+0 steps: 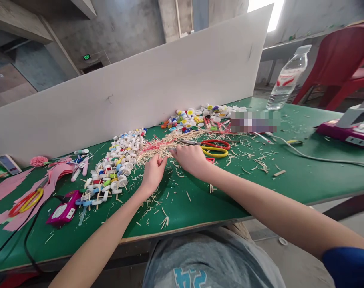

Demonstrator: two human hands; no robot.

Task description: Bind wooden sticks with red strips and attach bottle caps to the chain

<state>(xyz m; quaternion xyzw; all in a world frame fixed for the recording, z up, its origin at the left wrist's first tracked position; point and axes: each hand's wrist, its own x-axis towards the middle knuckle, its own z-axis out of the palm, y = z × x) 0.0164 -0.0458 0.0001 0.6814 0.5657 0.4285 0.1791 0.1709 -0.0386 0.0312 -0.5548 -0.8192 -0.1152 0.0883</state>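
Note:
My left hand [154, 173] is closed in a pinch over the green table, at the front edge of a pile of thin wooden sticks [152, 154]. Whatever lies between its fingers is too small to make out. Just to the right, my right hand [190, 161] is curled shut, with a small greyish end showing by its thumb; I cannot tell what it is. Scissors with red and yellow handles [214, 149] lie behind the right hand. Left of my hands spread many bottle caps [122, 160], several with sticks in them. Pink-red strips [158, 143] rest on the sticks.
A white board [134, 92] stands along the back. More caps [190, 118] lie before it. At right are a water bottle [288, 80], a cable [313, 156] and a purple power strip [349, 134]. At left are a purple socket block [64, 210], pink paper [54, 174] and other scissors [27, 202].

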